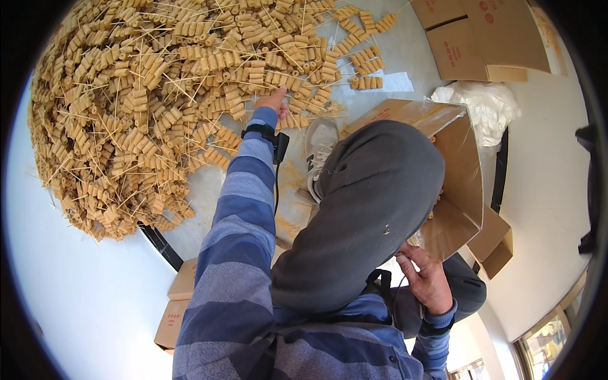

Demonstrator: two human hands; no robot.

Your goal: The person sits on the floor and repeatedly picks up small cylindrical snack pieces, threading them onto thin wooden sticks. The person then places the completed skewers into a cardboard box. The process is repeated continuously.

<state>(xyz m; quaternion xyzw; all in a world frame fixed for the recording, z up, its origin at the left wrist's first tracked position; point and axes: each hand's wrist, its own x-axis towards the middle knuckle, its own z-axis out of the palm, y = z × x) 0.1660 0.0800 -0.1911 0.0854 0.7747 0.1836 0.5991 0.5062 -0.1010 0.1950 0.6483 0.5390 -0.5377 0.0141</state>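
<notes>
Left of the open carton (464, 152), a bent leg (380, 190) and skewer pile (149, 120) block me; beyond the carton, bare floor (410, 45) is passable.

Skewers (142, 120) left, box (453, 221) right (knee (402, 155) between)

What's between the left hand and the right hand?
In the head view, a grey laced shoe and a bent leg in dark grey trousers lie between the left hand, at the heap of tan ridged skewered pieces, and the right hand.

Left fingers (281, 94) perhaps against tan rolls (152, 75)
</notes>
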